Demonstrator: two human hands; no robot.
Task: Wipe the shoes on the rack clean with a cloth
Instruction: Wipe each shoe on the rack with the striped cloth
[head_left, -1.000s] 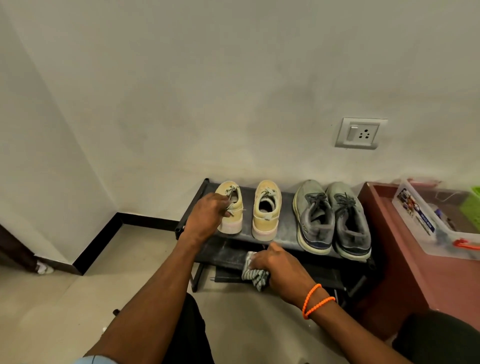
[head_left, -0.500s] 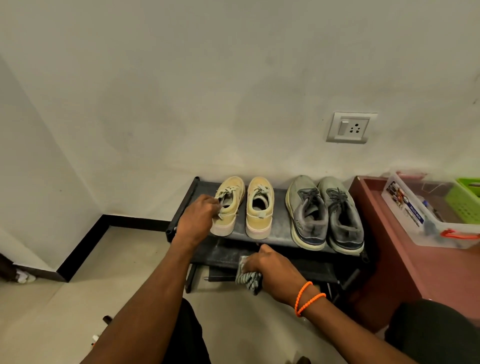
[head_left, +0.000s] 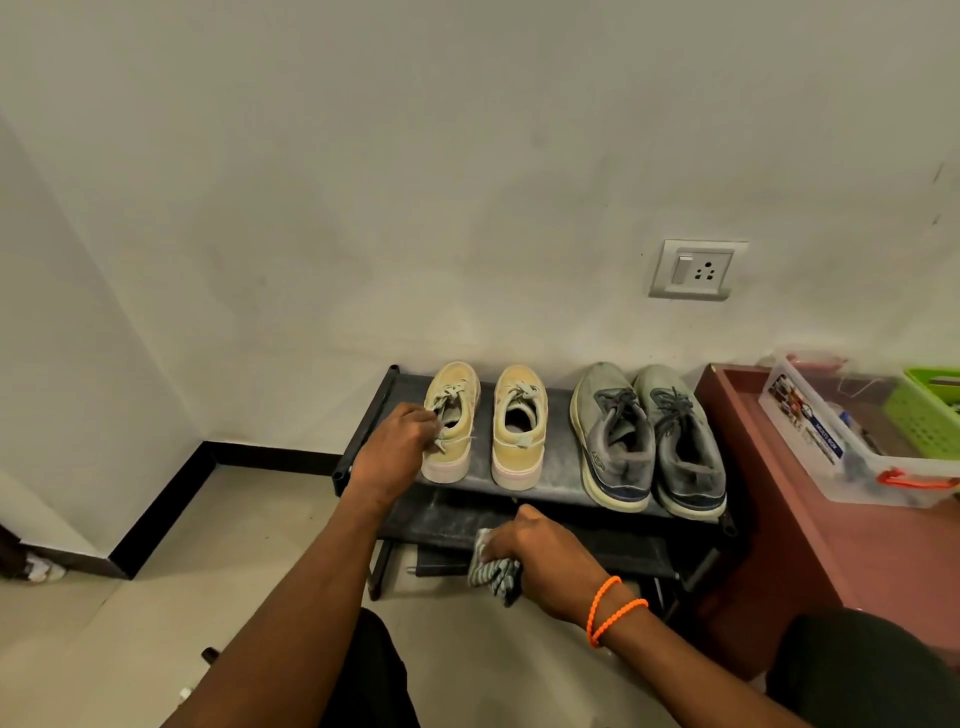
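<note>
black rack (head_left: 563, 457), left hand (head_left: 397, 449) gripping yellow shoe (head_left: 451, 421)

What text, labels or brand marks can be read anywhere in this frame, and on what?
None can be read for certain.
Clear plastic box: printed label, lettering too small and blurred.
Left grey shoe: small heel logo, unreadable.
Yellow shoes, wall socket: no lettering visible.

The left hand (head_left: 397, 449) covers the near side of the leftmost yellow shoe (head_left: 453, 415), so its fingertips cannot be seen. The right hand (head_left: 540, 558) hides most of the striped cloth (head_left: 493, 574). The green basket (head_left: 930, 410) and clear plastic box (head_left: 852, 457) are cut off by the right edge; the box's label is too small to read. The rack (head_left: 561, 457)'s lower shelves sit in shadow
</note>
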